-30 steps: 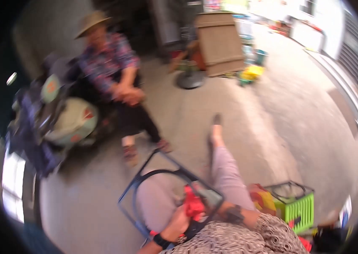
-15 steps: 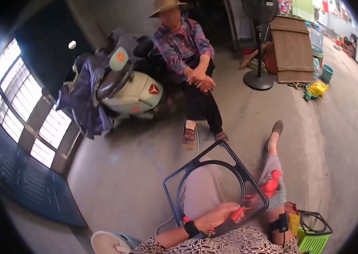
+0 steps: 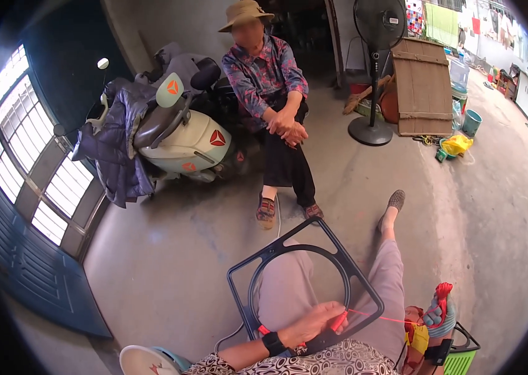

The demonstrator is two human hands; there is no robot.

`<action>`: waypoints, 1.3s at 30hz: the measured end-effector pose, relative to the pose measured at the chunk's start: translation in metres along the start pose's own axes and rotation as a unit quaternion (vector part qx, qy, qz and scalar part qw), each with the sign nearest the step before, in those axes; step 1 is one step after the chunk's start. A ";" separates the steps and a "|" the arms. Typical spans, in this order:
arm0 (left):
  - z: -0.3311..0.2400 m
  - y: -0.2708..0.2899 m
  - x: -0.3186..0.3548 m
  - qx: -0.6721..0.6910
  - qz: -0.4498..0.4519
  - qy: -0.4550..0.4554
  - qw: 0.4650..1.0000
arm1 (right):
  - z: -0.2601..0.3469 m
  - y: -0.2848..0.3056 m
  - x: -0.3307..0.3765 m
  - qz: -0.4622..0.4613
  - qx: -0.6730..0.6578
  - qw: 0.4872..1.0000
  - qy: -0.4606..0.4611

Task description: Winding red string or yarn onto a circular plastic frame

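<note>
A square black plastic frame with a large round opening lies tilted over my lap. My left hand is closed on its near side, the fingers pinching where red cord is wound round the ring. More red wrapping shows by the left wrist. From the left fingertips a thin red strand runs taut to the right. At its other end my right hand, in a grey striped glove, is closed round a bundle of red cord, held out beyond my right thigh.
A green basket with another black frame stands at my right, beside a yellow and red bag. A white bucket is at my left. Ahead, a person sits by a scooter and a fan.
My right hand has swung outward to the right with the red cord bundle, drawing the strand out long. The left hand stays on the frame. The view has shifted slightly.
</note>
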State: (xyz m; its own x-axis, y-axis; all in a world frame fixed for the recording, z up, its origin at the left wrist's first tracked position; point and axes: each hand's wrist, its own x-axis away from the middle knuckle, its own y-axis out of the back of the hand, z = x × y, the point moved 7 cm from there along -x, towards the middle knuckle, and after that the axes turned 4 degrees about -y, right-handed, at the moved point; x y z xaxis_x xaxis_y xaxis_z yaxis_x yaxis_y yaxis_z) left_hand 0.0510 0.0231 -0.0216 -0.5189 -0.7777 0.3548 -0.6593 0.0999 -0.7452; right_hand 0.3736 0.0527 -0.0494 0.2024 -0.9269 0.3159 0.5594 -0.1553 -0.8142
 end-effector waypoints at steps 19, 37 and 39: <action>-0.001 0.008 0.006 -0.005 -0.030 -0.013 0.999 | -0.093 0.054 -0.026 -0.086 -0.112 0.970 -0.196; -0.002 0.008 0.007 0.009 -0.035 -0.014 0.999 | -0.092 0.046 -0.019 -0.085 -0.109 0.981 -0.139; -0.002 0.008 0.007 0.014 -0.032 -0.015 0.999 | -0.092 0.045 -0.018 -0.093 -0.104 0.981 -0.134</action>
State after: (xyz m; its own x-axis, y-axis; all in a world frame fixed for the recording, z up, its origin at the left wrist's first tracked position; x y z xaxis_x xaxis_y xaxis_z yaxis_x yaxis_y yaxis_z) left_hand 0.0410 0.0196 -0.0234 -0.4598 -0.8004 0.3846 -0.6750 0.0336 -0.7370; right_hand 0.3213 0.0312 -0.1361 0.3315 -0.7578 0.5620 0.4367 -0.4048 -0.8034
